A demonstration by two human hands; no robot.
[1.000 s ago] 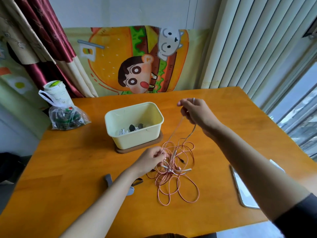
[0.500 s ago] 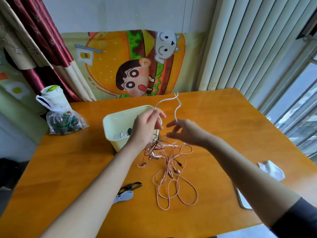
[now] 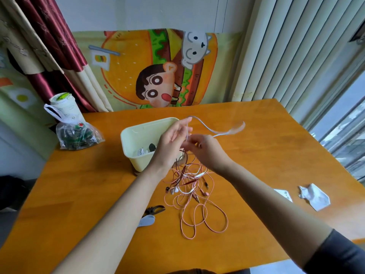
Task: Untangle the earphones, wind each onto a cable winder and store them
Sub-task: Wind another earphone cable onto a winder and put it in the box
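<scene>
Now, over the surface (image 3: 266, 139), with the pink earphone tangle (image 3: 189, 186) lying just below, the left hand (image 3: 170, 144) and right hand (image 3: 206, 150) each pinch the white cable (image 3: 217, 132) in their fingers, its loop arcing rightward, nearer the right hand.

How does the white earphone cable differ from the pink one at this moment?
Pose: the white cable arcs through the air, while the pink cable lies in loose loops on the table. Handling: the left hand and right hand pinch the white cable; neither touches the pink cable's loops. Shared: both seem to run into the same tangle below the hands.
</scene>
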